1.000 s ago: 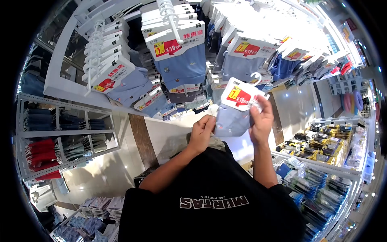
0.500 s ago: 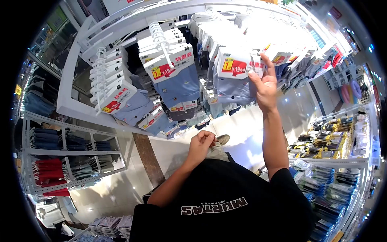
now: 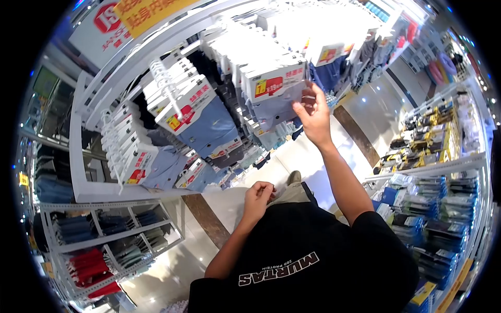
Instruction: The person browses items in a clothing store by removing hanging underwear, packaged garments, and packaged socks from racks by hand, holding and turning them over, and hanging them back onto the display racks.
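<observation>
My right hand (image 3: 315, 117) is raised at the right edge of a hanging pack of folded blue underwear (image 3: 276, 107). Its thumb and fingers are apart; the fingertips are close to the pack's side, and I cannot tell whether they touch it. A white header card (image 3: 277, 78) with a red and yellow price label tops that pack. More packs hang behind it in a row. Low in front of my waist, my left hand (image 3: 257, 201) has its fingers curled in, with nothing visible in them.
Further packs of blue underwear (image 3: 206, 122) hang on white hooks to the left, within a white rack frame (image 3: 81, 156). A shelf of folded clothes (image 3: 99, 229) stands lower left. Packaged goods fill the shelving (image 3: 443, 224) at right. An orange sign (image 3: 148, 15) tops the rack.
My right hand has come off the header card and moved lower, beside the pack. The view has turned, so the rack sits further left. My left hand stays curled at the waist.
</observation>
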Action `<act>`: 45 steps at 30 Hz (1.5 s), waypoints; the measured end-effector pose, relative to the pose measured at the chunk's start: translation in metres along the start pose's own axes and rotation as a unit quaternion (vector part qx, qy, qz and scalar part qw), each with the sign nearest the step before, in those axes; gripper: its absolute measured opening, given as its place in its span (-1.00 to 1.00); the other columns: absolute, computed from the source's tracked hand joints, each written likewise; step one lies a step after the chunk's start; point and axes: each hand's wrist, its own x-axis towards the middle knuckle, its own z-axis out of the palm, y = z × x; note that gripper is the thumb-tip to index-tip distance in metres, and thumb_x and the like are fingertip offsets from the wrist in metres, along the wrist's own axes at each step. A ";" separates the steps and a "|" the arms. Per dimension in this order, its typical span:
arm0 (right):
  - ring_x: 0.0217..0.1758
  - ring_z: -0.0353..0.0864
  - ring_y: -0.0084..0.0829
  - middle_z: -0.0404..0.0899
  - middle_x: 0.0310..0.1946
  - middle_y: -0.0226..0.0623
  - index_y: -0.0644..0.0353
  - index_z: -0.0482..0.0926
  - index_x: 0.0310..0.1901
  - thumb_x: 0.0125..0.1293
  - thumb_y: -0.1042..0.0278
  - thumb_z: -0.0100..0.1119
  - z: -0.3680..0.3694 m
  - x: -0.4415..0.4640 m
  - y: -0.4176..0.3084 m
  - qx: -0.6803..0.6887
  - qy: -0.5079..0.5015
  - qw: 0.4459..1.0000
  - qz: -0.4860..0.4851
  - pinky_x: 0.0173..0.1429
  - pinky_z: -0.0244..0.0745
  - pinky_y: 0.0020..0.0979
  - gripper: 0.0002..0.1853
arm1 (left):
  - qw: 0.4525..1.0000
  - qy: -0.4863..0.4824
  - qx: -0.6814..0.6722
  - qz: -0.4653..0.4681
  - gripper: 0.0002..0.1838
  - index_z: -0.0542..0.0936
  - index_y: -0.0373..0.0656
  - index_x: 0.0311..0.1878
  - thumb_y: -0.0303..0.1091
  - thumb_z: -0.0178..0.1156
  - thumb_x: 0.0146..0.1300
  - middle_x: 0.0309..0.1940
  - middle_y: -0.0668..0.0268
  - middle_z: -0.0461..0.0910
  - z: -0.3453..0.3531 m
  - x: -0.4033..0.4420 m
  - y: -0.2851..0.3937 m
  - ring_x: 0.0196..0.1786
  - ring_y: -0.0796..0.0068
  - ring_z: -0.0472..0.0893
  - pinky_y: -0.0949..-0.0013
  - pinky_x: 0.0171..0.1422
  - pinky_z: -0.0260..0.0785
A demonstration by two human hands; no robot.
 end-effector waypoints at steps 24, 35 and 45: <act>-0.14 0.53 -0.49 0.54 -0.14 -0.26 0.35 0.37 0.17 0.14 0.39 0.46 -0.133 0.049 0.188 -0.003 -0.032 0.989 0.145 -0.04 0.49 -0.45 -0.39 | 0.997 0.054 0.045 -0.030 -0.79 0.56 -0.27 -0.11 -0.28 0.14 0.43 -0.26 0.31 0.64 0.114 0.054 -0.022 -0.28 0.60 0.58 0.50 -0.16 0.43; -0.16 0.61 -0.52 0.67 -0.18 -0.25 0.37 0.54 -0.02 0.27 0.37 0.34 -0.161 0.047 0.178 0.122 -0.173 0.952 0.222 -0.06 0.50 -0.46 -0.67 | 0.993 0.100 0.051 -0.046 -0.79 0.56 -0.29 -0.07 -0.32 0.17 0.42 -0.23 0.32 0.63 0.183 0.093 -0.037 -0.27 0.65 0.55 0.54 -0.12 0.42; -0.04 0.59 -0.55 0.59 -0.03 -0.23 0.25 0.31 0.35 0.40 0.44 0.14 -0.218 0.003 0.140 0.280 -0.145 0.894 0.319 0.01 0.52 -0.49 -0.50 | 0.991 0.128 0.009 0.026 -0.64 0.49 -0.33 0.17 -0.30 0.16 0.44 0.00 0.29 0.60 0.238 0.127 -0.036 -0.04 0.60 0.54 0.44 0.13 0.40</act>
